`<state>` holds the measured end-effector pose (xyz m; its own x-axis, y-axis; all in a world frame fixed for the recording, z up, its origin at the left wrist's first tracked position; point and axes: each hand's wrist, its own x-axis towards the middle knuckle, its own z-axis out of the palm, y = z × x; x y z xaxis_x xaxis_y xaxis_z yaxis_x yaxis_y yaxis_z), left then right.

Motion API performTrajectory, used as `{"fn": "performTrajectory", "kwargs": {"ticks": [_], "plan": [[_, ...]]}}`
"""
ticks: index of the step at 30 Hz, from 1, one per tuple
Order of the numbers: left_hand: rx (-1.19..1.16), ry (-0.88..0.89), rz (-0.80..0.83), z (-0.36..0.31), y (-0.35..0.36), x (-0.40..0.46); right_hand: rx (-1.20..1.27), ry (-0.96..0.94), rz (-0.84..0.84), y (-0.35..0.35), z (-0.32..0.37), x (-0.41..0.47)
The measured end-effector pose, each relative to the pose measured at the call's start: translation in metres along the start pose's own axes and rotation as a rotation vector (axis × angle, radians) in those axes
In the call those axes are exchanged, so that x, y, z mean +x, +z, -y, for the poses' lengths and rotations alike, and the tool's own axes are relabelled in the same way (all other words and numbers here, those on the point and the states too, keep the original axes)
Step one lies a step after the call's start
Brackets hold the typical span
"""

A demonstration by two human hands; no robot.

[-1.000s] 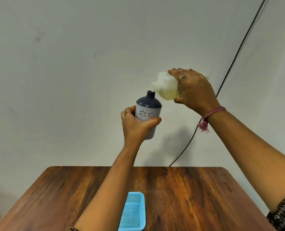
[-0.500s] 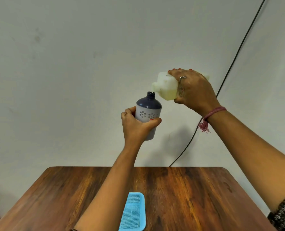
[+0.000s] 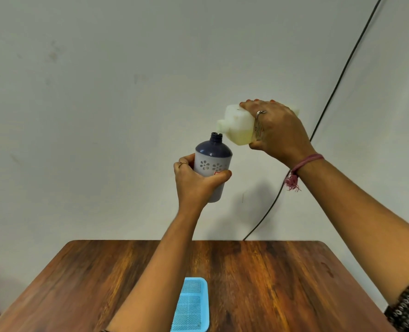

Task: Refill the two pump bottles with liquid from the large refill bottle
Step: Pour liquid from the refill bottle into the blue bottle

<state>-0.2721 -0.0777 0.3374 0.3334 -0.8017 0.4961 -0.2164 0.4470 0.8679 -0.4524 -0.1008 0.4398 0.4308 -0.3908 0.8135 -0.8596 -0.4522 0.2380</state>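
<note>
One bottle in view: we see only this pump bottle (image 3: 212, 164), pump off.
Left hand (image 3: 196, 183): clasps it upright.
Right hand (image 3: 276, 130): tilts refill bottle (image 3: 238, 127), spout just above the neck.
Progress: we judge filling underway; second bottle unseen.

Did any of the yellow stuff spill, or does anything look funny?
No spill shows on the table or the blue tray. The refill bottle, tipped in the right hand, has its spout just above the pump bottle in the left hand. Both are held high above the table, so a miss could splash.
</note>
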Motion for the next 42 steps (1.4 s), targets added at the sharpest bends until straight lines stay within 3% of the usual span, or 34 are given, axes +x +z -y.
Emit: {"fn": "performTrajectory", "kwargs": {"ticks": [42], "plan": [[-0.022, -0.005, 0.001, 0.0070, 0.0025, -0.0030, -0.023, -0.067, -0.024, 0.0006, -0.0021, -0.0016]]}}
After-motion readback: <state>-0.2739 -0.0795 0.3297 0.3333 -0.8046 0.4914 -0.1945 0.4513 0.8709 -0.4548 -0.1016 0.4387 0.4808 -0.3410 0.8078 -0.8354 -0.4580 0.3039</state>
